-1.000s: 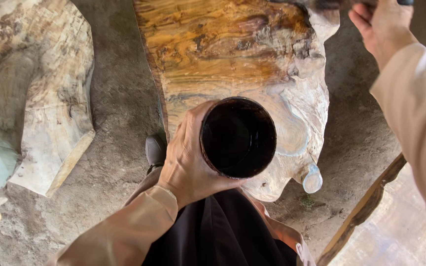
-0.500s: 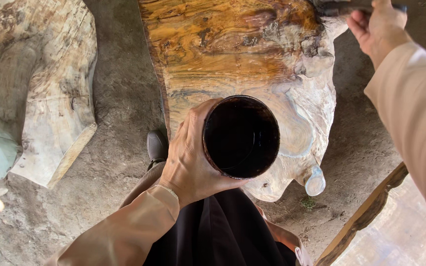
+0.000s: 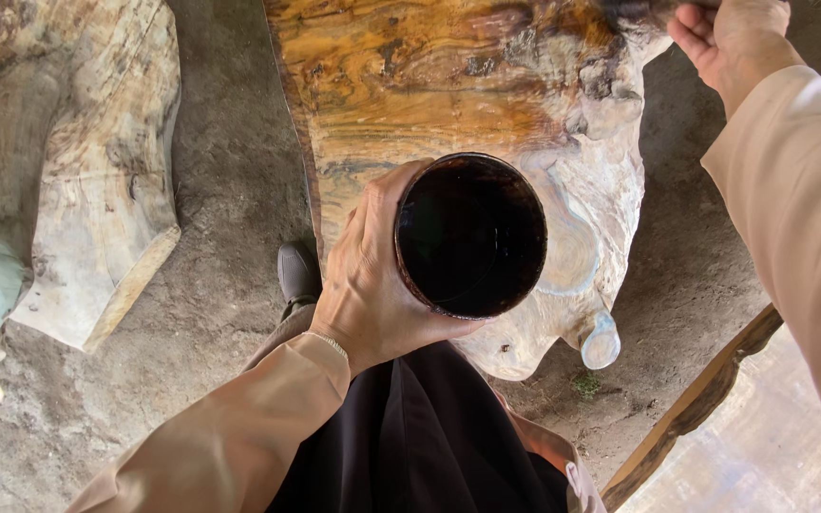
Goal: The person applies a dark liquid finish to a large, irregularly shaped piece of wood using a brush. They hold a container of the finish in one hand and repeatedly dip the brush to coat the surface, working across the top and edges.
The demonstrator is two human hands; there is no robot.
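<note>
My left hand grips a round container holding a dark, nearly black liquid, just above the near end of a big irregular wood slab. The slab's far part is glossy orange-brown; its near part is pale and dull. My right hand is at the top right, closed around a dark handle that runs out of view at the slab's far right edge. Its working end cannot be seen. Both arms wear beige sleeves.
A second pale, raw wood slab lies on the dirt floor at the left. A dark shoe shows beside the main slab. A wooden beam runs diagonally at the lower right, beside a pale floor patch.
My right hand has moved slightly up and right along the slab's far edge. The left hand with the container has stayed nearly still.
</note>
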